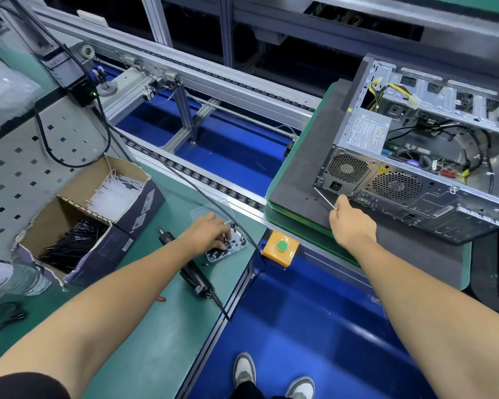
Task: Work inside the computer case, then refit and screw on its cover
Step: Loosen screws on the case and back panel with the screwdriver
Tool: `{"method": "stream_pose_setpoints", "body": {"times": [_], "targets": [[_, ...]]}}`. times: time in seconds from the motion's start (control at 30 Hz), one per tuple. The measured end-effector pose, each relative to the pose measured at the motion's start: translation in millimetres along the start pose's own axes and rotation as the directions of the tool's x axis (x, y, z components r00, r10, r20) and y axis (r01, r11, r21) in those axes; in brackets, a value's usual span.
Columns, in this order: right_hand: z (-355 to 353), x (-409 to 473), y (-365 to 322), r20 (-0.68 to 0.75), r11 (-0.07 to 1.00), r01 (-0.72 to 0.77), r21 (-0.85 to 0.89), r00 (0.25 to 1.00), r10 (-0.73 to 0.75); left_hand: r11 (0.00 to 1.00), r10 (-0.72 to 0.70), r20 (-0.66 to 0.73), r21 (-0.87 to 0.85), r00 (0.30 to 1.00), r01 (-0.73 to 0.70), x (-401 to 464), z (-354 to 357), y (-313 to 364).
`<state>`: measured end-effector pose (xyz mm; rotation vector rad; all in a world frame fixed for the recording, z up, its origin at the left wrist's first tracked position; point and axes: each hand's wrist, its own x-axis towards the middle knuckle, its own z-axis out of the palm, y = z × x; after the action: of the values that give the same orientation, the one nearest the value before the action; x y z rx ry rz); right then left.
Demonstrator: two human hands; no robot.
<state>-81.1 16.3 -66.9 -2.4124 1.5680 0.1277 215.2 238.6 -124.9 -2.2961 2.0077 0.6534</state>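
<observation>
An open computer case [432, 156] lies on its side on a dark foam pad [303, 171] at the right, its cables and boards exposed. No cover is on it. My right hand [350, 223] pinches a thin white cable tie [324, 198] just in front of the case's rear corner, near the power supply fan. My left hand [211, 231] reaches into a clear plastic tray of small screws [236, 249] on the green bench, fingertips curled among the screws. A black electric screwdriver [185, 263] lies on the bench under my left wrist.
A cardboard box [98, 214] holds white and black cable ties at the left. A yellow box with a green button [281, 247] sits by the bench corner. Roller conveyor rails [213, 180] run diagonally behind. A water bottle [12, 277] lies at the far left.
</observation>
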Motion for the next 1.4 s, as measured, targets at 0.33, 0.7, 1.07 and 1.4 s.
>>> {"method": "stream_pose_setpoints", "body": {"times": [0.33,0.7,1.07,1.4], "targets": [[3.3,1.3,1.2,-0.011,1.0,-0.001,-0.016,1.0,0.001,0.998,0.059,0.025,0.033,0.998,-0.06,7.9,5.7,11.2],[3.5,1.5,1.0,-0.009,1.0,0.008,-0.004,1.0,-0.008,0.998,0.001,-0.067,-0.061,0.998,-0.005,-0.5,3.6,-1.0],[2.3,1.3,1.7,0.0,1.0,0.004,0.006,1.0,-0.004,0.821,-0.179,0.019,-0.549,0.984,0.16,-3.3,-4.6,-4.7],[1.3,0.8,1.9,0.001,1.0,0.015,0.004,1.0,-0.015,0.81,-0.146,0.094,-0.561,0.985,0.173,-7.8,-4.7,-4.7]]}}
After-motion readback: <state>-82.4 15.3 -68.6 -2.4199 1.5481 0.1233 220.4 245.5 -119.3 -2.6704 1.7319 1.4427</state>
